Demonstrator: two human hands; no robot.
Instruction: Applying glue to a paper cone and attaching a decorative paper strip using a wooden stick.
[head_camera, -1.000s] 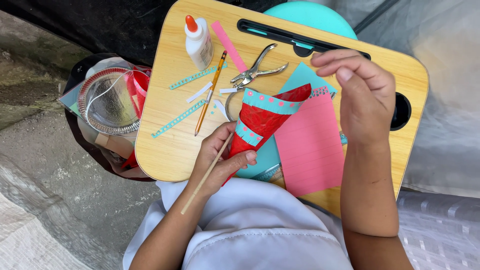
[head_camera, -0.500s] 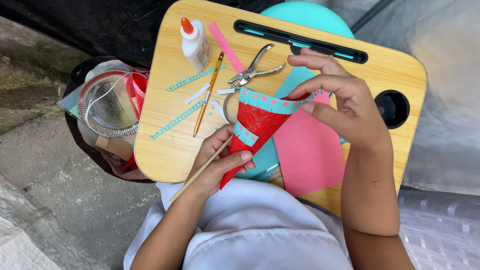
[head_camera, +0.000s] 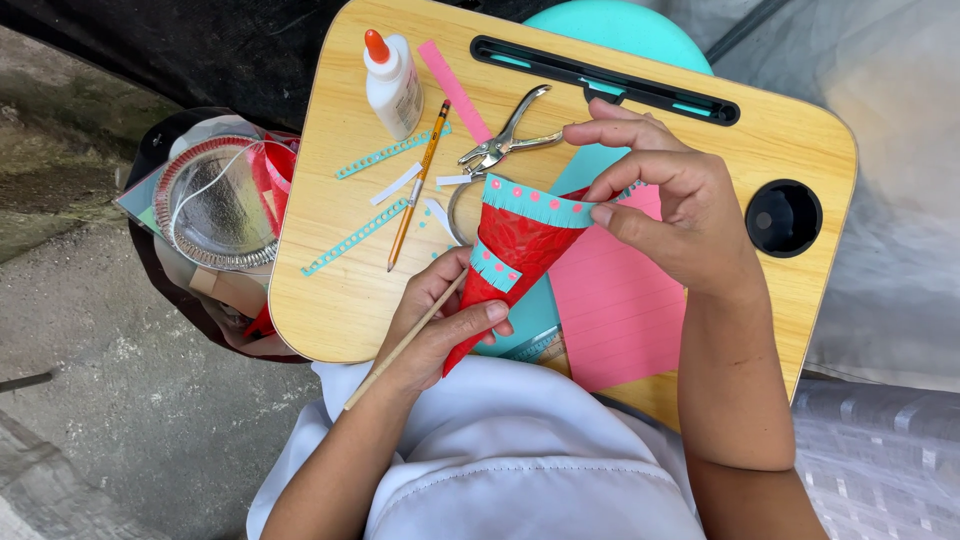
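Note:
My left hand (head_camera: 440, 325) grips the narrow end of a red paper cone (head_camera: 515, 250) and also holds a thin wooden stick (head_camera: 400, 345) that slants down to the left. The cone carries teal strips with pink dots, one around its wide rim and one lower down. My right hand (head_camera: 665, 205) pinches the teal rim strip at the cone's right side between thumb and forefinger. Both hands hover over a wooden lap tray (head_camera: 340, 300). A pink paper sheet (head_camera: 620, 310) lies under the cone.
On the tray lie a white glue bottle with an orange cap (head_camera: 393, 85), a pencil (head_camera: 418, 185), a metal hole punch (head_camera: 500, 145), teal paper strips (head_camera: 355, 238) and a pink strip (head_camera: 455, 88). A round foil dish (head_camera: 210, 205) sits in a bag left of the tray.
My right hand came down from above the tray onto the cone's rim and now pinches the teal strip. The cone has tilted more upright in my left hand.

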